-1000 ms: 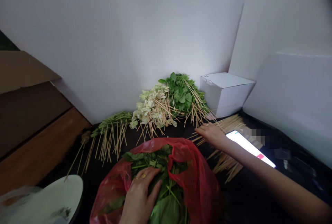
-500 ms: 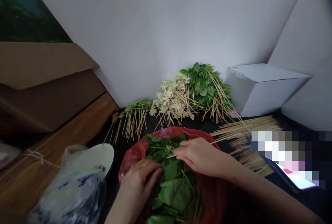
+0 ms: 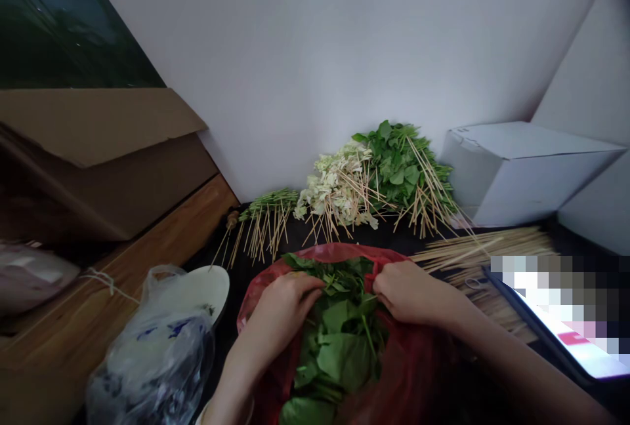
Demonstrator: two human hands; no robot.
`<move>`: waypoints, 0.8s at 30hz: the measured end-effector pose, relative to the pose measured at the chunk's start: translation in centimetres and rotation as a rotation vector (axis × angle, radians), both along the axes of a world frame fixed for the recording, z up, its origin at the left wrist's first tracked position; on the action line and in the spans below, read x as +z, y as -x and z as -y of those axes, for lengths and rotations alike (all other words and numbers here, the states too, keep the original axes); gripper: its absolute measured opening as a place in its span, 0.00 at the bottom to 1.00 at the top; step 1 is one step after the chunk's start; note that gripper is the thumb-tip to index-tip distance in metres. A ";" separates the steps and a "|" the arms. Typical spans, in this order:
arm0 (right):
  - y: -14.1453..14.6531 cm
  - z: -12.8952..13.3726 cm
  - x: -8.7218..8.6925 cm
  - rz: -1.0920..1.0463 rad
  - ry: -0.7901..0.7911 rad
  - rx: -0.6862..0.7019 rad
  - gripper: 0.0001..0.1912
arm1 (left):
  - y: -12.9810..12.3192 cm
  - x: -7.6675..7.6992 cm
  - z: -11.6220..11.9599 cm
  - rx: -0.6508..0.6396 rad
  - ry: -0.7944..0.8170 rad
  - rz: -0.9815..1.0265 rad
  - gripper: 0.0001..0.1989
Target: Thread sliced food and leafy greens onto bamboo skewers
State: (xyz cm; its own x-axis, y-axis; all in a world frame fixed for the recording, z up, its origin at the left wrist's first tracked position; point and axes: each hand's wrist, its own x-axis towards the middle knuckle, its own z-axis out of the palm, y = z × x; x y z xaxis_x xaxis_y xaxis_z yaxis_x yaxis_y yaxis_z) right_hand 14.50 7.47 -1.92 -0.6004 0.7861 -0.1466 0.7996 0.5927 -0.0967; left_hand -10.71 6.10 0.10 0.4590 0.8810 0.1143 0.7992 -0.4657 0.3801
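A red plastic bag [image 3: 335, 252] full of leafy greens [image 3: 344, 353] lies spread in front of me. At its left side, my left hand [image 3: 283, 307] reaches in over the leaves. Its fingers and thumb are curled together at the greens near the top of the pile. On the opposite side, my right hand [image 3: 408, 290] is closed on the bag's rim, with red plastic bunched at the fingertips. The lower right part of the bag is folded partly over the leaves.
Skewered greens [image 3: 401, 166], skewered pale cabbage leaves [image 3: 339, 182] and skewered green stems [image 3: 270, 202] lie along the wall. Bare bamboo skewers [image 3: 482, 248] and a phone [image 3: 566, 326] are at right, below a white box [image 3: 531, 172]. Left are a bowl [image 3: 216, 284], plastic bag [image 3: 152, 359] and cardboard box [image 3: 103, 126].
My right hand has moved right, from a thin stick over the leaves to the bag's rim; the stick no longer shows. My left hand has shifted up along the greens. The view has shifted slightly.
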 end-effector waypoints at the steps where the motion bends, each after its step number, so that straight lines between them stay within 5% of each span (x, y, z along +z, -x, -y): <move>1: -0.1 -0.1 0.0 0.011 0.000 -0.013 0.14 | -0.5 -0.1 -0.6 -0.013 0.015 -0.025 0.11; 8: -0.9 -0.2 0.5 0.026 -0.003 -0.053 0.14 | -4.2 -3.0 -4.5 -0.128 0.076 0.037 0.12; 13: -0.9 -0.3 0.8 0.034 -0.012 -0.067 0.14 | -4.6 -5.0 -5.3 -0.065 0.093 0.223 0.07; 20: -0.8 -0.6 0.2 0.016 -0.038 -0.064 0.13 | -3.8 -5.6 -5.3 0.108 0.274 0.742 0.08; 24: -1.2 -0.5 0.3 -0.001 -0.050 -0.058 0.12 | -3.2 -3.9 -3.9 0.109 0.475 0.956 0.12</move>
State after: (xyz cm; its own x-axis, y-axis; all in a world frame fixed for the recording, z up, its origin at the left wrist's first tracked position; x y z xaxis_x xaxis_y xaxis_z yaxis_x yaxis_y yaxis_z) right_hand 15.68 7.94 -1.63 -0.5537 0.8260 -0.1059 0.8327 0.5494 -0.0686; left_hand -7.51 10.03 -3.76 0.2764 0.9608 0.0195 0.1025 -0.0496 0.9935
